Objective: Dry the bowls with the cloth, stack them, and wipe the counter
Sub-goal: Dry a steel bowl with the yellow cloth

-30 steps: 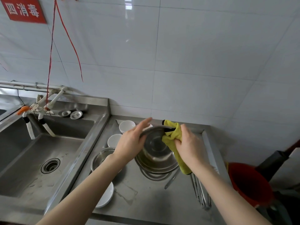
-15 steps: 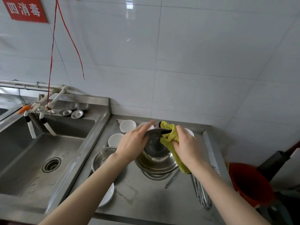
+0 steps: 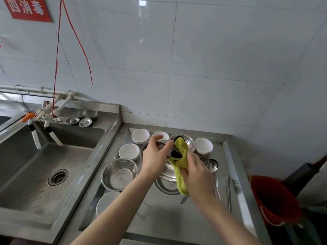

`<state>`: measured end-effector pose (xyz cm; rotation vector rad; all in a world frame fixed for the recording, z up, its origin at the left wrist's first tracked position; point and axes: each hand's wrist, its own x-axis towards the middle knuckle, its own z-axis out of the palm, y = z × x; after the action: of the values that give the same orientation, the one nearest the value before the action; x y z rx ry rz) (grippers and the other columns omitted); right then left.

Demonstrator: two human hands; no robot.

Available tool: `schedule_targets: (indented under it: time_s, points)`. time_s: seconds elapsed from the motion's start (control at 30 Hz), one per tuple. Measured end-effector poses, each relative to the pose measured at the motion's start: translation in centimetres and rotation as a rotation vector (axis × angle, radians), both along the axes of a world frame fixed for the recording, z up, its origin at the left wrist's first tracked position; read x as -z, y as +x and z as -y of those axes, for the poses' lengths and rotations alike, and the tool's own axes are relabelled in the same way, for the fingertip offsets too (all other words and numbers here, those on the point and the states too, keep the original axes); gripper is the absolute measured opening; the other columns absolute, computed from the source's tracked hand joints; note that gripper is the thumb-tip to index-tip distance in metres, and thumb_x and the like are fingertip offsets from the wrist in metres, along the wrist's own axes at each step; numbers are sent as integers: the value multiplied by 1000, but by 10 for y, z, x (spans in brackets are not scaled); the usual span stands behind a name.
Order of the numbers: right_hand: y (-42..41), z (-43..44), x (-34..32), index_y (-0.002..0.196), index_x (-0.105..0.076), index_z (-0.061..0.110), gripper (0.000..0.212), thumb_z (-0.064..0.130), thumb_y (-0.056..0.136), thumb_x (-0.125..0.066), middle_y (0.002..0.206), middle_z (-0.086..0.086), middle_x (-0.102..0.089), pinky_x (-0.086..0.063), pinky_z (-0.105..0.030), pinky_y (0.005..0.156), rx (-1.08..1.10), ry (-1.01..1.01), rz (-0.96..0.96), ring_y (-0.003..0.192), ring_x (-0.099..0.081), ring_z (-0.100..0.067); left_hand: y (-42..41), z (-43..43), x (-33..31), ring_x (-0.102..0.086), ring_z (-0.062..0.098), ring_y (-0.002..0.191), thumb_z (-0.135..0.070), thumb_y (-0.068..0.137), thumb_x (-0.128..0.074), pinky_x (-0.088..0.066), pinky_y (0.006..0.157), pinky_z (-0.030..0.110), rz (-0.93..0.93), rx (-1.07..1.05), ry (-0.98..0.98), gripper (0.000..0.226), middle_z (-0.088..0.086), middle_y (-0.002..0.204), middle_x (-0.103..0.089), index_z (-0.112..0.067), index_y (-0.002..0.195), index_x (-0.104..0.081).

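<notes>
Your left hand pinches the tilted steel bowl by its rim just above the counter, while your right hand, fingers curled, clutches the yellow cloth against it.

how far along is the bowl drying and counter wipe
Done, apparently: nested steel bowls sit below the hands. In hand: the left hand holds a steel bowl while the right hand presses the yellow cloth to it. Left: a loose steel bowl and the white bowls lie unstacked, and the counter shows faint wet marks, not yet wiped.
</notes>
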<state>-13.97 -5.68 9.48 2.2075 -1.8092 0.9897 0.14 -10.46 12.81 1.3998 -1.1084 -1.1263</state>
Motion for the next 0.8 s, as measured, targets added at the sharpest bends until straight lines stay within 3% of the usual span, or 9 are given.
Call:
schedule_targets:
  time_s: [0.13,0.27,0.43,0.5,0.57,0.63,0.7,0.8]
  points:
    - [-6,-3,5,118,-52,11,43,25,82,-71,105,-3,-65,-52,-32,55,-90,80,23,82,-66,-25,2,0,2,-72,23,83,-32,79,-72,-60,79,41,-112,17,18,51,7,92,-67,-27,126,-54]
    - [-19,-6,9,126,-53,19,45,21,83,-68,111,8,-62,-41,-11,67,-151,205,176,92,-61,-13,7,-1,0,-73,23,81,1,92,-55,-60,67,33,-256,104,3,54,13,113,-59,-23,139,-43]
    - [-37,-3,7,128,-49,32,47,20,85,-66,101,20,-62,-49,-25,76,-72,296,417,96,-62,-10,28,8,3,-62,19,101,10,93,-41,-60,70,34,-118,97,-79,62,5,131,-46,-31,139,-40]
    - [-43,1,4,130,-47,32,47,24,87,-65,101,20,-62,-51,-32,77,-16,283,468,97,-63,-14,37,12,4,-64,21,94,6,95,-38,-60,66,33,-126,92,-82,60,7,119,-54,-35,138,-39]
    - [-45,6,0,133,-44,27,49,29,88,-64,110,11,-64,-52,-38,81,12,245,510,101,-63,-18,46,13,6,-58,16,68,0,99,-36,-49,53,25,-122,37,-70,52,5,83,-59,-36,137,-40]
    - [-41,9,-6,138,-38,27,55,31,89,-63,121,7,-61,-52,-40,86,2,223,557,107,-60,-16,51,14,12,-42,14,55,-5,100,-34,-37,51,26,-90,-29,-64,46,3,61,-42,-35,133,-44]
    - [-30,7,-13,136,-37,31,54,27,90,-63,127,6,-58,-48,-33,90,-85,223,567,111,-57,-13,48,10,15,-36,19,57,-6,99,-35,-33,54,30,-87,-44,-90,44,5,61,-36,-38,126,-49]
    - [-5,-2,-13,133,-34,43,54,26,88,-60,130,12,-51,-37,-17,99,-308,286,478,117,-48,0,39,3,14,-37,17,55,-8,100,-38,-34,55,31,-130,-39,-105,40,1,62,-41,-37,122,-55]
